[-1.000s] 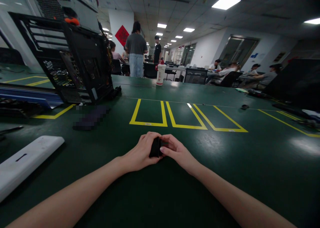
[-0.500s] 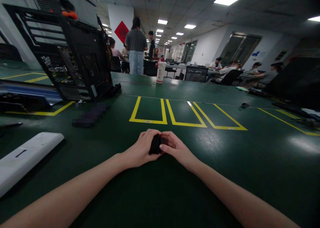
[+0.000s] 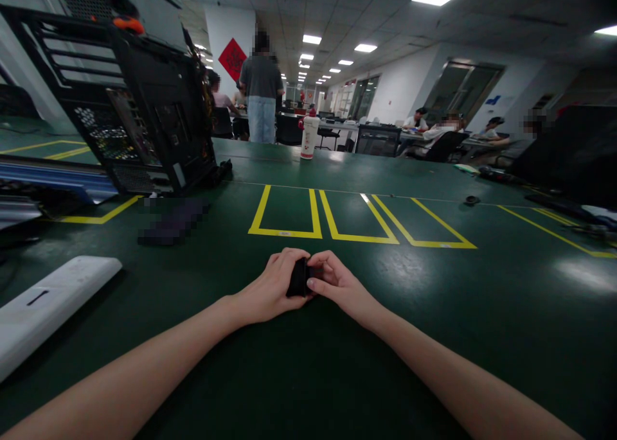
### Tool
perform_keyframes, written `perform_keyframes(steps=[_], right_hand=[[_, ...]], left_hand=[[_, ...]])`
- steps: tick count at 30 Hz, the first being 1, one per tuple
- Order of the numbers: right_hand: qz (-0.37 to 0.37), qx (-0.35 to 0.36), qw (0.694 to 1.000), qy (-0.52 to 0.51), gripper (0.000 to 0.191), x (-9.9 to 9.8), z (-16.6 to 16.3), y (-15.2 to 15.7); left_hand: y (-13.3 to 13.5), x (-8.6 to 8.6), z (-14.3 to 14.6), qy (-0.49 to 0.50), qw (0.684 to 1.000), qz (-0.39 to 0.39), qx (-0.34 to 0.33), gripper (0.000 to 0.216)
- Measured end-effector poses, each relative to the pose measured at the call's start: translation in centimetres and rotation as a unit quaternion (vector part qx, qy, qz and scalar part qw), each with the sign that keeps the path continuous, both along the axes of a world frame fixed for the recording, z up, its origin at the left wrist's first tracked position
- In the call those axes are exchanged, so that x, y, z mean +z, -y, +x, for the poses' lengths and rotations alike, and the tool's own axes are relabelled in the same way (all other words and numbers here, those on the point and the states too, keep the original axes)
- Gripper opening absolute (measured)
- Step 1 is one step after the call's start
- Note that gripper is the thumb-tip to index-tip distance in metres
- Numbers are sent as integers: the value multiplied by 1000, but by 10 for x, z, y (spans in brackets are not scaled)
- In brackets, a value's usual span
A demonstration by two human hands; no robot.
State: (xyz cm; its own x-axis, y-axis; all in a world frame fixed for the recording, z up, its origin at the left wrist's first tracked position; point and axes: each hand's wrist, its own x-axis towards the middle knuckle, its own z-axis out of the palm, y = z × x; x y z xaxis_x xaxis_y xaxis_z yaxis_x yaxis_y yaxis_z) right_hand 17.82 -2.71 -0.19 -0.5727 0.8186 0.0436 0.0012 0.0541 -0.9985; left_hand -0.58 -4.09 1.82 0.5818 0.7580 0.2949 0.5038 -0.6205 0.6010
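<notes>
A small black box-like object [image 3: 297, 278] is between my hands, low over the green table [image 3: 308, 376]; its exact kind does not show. My left hand [image 3: 272, 287] wraps round its left side, with fingers over the top and the thumb beneath. On the object's right edge, the thumb and bent fingers of my right hand [image 3: 335, 284] close against it. The fingers partly cover the object, so its far side stays hidden.
Yellow tape outlines [image 3: 284, 234] mark the table ahead. A white cup [image 3: 309, 137] stands beyond them. To the left are an open black computer case [image 3: 159, 119] and a long white device [image 3: 58, 299]. A small dark ring [image 3: 471, 200] lies to the right. People are in the background.
Both hands stay on the black object in nearly the same place. The right fingers have shifted very slightly. At the far left, a silvery piece shows where a dark one was.
</notes>
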Motion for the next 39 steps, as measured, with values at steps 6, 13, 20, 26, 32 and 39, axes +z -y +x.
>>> perform_keyframes(steps=[6, 13, 20, 26, 32, 39], right_hand=[[-10, 0, 1000, 18, 32, 3, 1, 0], [-1, 10, 1000, -12, 31, -1, 1, -2], [0, -19, 1000, 9, 26, -2, -1, -2], [-1, -4, 1000, 19, 25, 1, 0, -1], [-1, 0, 1000, 3, 31, 3, -1, 4], [-12, -118, 993, -19, 31, -2, 7, -3]], left_hand=[[-1, -3, -1, -1, 1000, -3, -2, 52], [-3, -8, 0, 1, 1000, 16, 1, 55], [0, 0, 0, 3, 1000, 5, -2, 53], [0, -1, 0, -6, 1000, -5, -2, 51], [-1, -2, -1, -20, 1000, -10, 0, 55], [-3, -9, 1, -18, 1000, 16, 6, 54]])
